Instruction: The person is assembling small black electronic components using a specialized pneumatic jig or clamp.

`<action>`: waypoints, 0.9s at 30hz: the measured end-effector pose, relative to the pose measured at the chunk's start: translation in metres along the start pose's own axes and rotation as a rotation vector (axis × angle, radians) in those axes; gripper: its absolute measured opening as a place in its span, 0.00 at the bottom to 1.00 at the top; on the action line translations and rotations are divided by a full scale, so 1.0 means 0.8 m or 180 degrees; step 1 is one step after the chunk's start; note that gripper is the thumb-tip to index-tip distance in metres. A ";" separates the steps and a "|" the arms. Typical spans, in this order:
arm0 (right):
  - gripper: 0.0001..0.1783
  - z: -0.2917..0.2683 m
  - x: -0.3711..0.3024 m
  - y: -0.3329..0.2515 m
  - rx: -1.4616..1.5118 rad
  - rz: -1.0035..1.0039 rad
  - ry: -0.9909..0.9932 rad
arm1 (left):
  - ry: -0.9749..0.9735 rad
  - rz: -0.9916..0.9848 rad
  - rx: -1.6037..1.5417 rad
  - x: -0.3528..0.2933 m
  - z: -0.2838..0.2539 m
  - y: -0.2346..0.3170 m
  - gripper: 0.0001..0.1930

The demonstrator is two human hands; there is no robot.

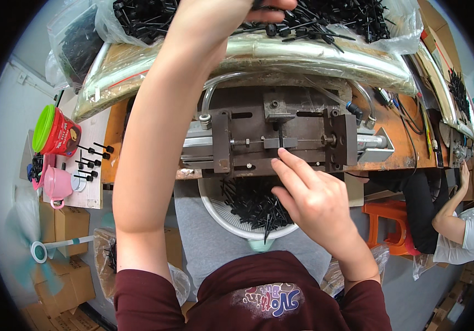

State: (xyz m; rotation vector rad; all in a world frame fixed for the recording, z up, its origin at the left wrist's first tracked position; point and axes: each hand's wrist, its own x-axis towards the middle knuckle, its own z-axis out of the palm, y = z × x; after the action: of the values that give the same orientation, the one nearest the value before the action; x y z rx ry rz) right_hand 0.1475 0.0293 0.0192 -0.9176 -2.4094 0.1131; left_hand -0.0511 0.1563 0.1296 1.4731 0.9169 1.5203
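Reaching to the upper edge of the frame, the left hand (242,7) is meeting the heap of black plastic pieces (361,23); the edge is cutting it off, so I cannot tell whether its fingers are gripping one. Well apart at centre, the right hand (317,198) is holding its fingers loosely open, fingertips resting at the front edge of the machine's small metal block (271,143). Open room is showing between left forearm and right hand, above the white basket (209,206).
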 end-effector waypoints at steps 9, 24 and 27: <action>0.17 -0.075 0.143 0.112 -0.0992 -0.0527 0.1428 | -0.0103 -0.0155 -0.1200 -0.152 0.014 0.011 0.28; 0.22 -0.098 0.269 0.171 -0.1746 0.0918 -0.1475 | -0.0151 0.0679 0.2514 -0.248 0.043 -0.055 0.13; 0.20 -0.099 0.263 0.179 -0.1598 0.0749 -0.1389 | -0.0266 0.0798 0.2944 -0.250 0.047 -0.069 0.12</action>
State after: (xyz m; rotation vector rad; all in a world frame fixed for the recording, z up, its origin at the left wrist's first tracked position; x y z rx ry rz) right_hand 0.1445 0.2636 0.1465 -1.5378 -2.7765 -0.2424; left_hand -0.0118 -0.0054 -0.0002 2.3441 1.5411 1.2181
